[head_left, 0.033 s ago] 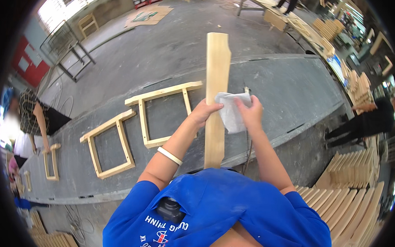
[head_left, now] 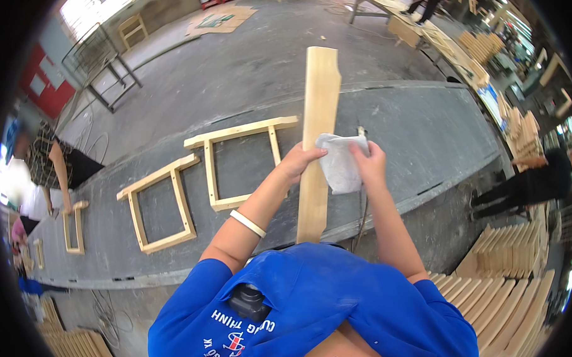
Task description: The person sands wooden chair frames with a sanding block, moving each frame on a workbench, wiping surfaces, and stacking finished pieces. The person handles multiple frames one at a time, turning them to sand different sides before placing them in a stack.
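Observation:
A long pale wooden board (head_left: 322, 91) with a notched right edge stretches away from my body over the grey table. My left hand (head_left: 297, 162) is closed round its left edge, the thumb lying on top near the sheet. My right hand (head_left: 370, 166) pinches a thin, creased pale grey sheet (head_left: 341, 169) against the right side of the board. Whether this sheet is paper or cloth I cannot tell. Behind it, the tip of a hose with a metal fitting (head_left: 362, 131) shows on the table.
Left of me, wooden frames (head_left: 242, 128) (head_left: 162, 240) lie on the grey table (head_left: 413, 139). A person (head_left: 63, 164) at the far left touches a smaller frame (head_left: 75, 233). Stacked curved wooden parts (head_left: 489, 305) stand at my right, with another person (head_left: 532, 177) beyond them.
The whole view has shifted slightly. Both hands keep their hold on the board and the sheet.

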### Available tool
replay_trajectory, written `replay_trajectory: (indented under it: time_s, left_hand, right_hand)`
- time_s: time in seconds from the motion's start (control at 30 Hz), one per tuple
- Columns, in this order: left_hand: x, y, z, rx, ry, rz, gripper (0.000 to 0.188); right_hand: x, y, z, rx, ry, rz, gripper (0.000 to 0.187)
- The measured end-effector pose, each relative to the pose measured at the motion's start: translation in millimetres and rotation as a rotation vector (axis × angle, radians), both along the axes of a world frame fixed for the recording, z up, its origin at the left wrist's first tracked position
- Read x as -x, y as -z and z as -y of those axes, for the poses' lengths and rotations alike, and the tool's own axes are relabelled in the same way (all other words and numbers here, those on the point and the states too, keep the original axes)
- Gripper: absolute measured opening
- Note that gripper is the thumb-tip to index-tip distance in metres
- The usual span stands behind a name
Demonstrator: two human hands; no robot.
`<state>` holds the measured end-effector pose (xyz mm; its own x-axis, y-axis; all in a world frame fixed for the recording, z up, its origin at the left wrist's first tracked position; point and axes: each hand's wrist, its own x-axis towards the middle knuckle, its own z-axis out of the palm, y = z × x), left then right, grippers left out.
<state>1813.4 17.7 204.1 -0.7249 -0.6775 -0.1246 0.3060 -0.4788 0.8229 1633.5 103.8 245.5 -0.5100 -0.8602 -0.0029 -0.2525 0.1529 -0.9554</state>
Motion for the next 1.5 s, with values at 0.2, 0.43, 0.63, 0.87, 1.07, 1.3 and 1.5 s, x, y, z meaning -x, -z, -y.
replay_trajectory:
  time_s: [0.2,0.43,0.63,0.87,1.07,1.3,1.5]
  left_hand:
    - [-10,-10,3,-0.072,-0.02,0.047,0.045]
    - [-14,-7,5,-0.009,0.038,0.038,0.047]
    - [-14,-3,4,-0.061,0.066,-0.008,0.042]
    - [-7,-6,-5,0.064,0.17,-0.064,0.03]
    - [5,-12,-18,0.101,0.082,0.019,0.033]
    - [9,-13,-11,0.087,0.029,-0.004,0.027]
    - [8,-6,-5,0.163,0.083,0.274,0.033]
  right_hand:
    - [14,0,-13,-0.025,-0.524,0.921,0.057]
    - [21,8,-6,-0.106,-0.565,0.76,0.053]
    - [13,-49,1,-0.049,-0.532,0.512,0.04]
    - [-23,-103,17,0.604,-0.121,-0.696,0.051]
    - [-62,-72,105,0.397,-0.016,-1.099,0.069]
    - [-49,-71,120,0.47,-0.115,-1.041,0.062]
    - [-62,-64,136,0.731,-0.094,-0.674,0.055]
